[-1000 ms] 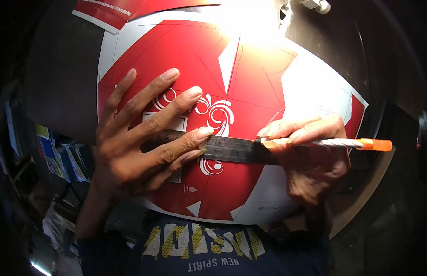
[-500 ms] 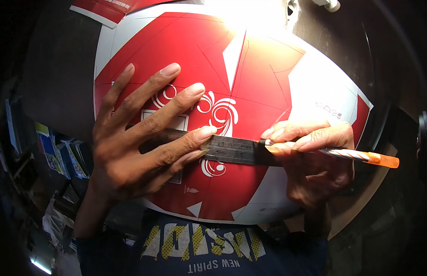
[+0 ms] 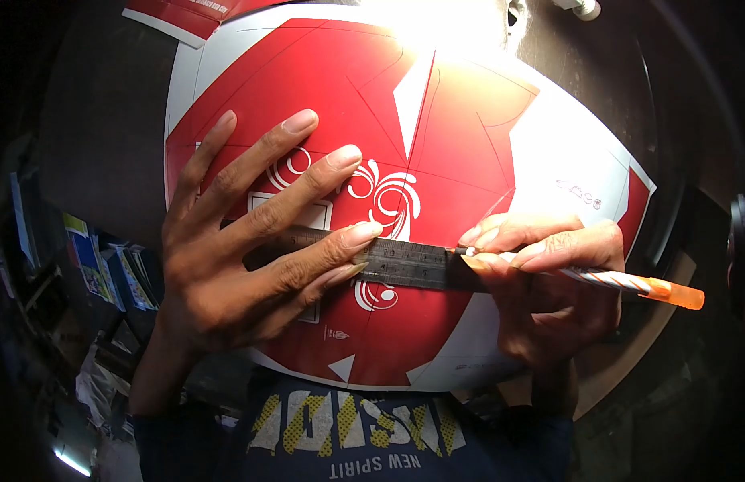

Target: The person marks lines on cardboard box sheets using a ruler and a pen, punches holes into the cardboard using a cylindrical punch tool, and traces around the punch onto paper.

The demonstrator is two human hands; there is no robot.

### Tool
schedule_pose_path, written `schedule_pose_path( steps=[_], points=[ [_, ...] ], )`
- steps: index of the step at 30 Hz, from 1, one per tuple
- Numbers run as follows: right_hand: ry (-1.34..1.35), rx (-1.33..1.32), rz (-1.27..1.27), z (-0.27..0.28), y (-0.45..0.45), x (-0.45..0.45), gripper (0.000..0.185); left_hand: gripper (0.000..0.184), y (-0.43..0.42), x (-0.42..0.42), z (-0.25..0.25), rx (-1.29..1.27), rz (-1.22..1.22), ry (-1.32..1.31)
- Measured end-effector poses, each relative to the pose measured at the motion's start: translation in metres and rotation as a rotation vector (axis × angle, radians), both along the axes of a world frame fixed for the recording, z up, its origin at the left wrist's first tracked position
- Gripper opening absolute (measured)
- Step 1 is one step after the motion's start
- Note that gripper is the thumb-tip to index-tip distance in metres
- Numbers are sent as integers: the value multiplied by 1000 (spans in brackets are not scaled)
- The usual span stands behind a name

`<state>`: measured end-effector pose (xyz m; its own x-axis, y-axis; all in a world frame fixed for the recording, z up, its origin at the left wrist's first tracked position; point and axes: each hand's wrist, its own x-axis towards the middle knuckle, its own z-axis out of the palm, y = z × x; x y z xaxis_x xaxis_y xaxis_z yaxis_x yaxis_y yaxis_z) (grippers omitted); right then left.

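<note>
A sheet of red and white printed card (image 3: 461, 185) with thin drawn lines and white swirls lies before me. Across its lower half runs a dark metal ruler (image 3: 417, 263). My left hand (image 3: 244, 229) is spread flat, its fingers apart, pressing the ruler and the card. In my right hand (image 3: 553, 269) is a pen (image 3: 605, 279) with a striped barrel and an orange end, pinched between thumb and fingers. The pen's tip is at the ruler's upper edge; my fingers partly hide the tip and the ruler's right end.
Another red and white card piece (image 3: 176, 20) lies at the upper left. Bright lamp glare washes out the top middle of the sheet. Books or booklets (image 3: 107, 269) stand below on the left, with a pale plastic bag (image 3: 95, 377) near them.
The right hand and pen have shifted very slightly right and down in view, and the card a little to the right. The left hand stays spread on the ruler.
</note>
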<state>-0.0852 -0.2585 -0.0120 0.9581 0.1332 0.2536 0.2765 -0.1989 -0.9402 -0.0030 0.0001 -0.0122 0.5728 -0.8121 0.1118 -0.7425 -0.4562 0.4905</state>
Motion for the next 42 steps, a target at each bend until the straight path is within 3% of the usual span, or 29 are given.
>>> schedule_pose_path(
  steps=[5,13,16,22,31,39,42],
  points=[
    [-14,24,-111,-2,5,-5,34,26,1,0,0,9,-8,-16],
    [-18,8,-78,-2,4,-5,36,26,-1,0,1,3,-4,-6],
    [68,209,-208,-6,7,-8,36,27,-2,0,2,10,1,-7],
    [-8,53,-47,-3,0,-2,36,26,-2,0,1,4,0,-4],
    [-22,-3,-123,0,2,-4,32,26,-4,0,3,16,-2,-9],
    [47,-257,-39,20,9,-1,26,27,-6,1,6,18,14,10],
    [8,-274,-181,20,12,-4,21,28,-2,1,-2,-15,-6,-18]
  ],
)
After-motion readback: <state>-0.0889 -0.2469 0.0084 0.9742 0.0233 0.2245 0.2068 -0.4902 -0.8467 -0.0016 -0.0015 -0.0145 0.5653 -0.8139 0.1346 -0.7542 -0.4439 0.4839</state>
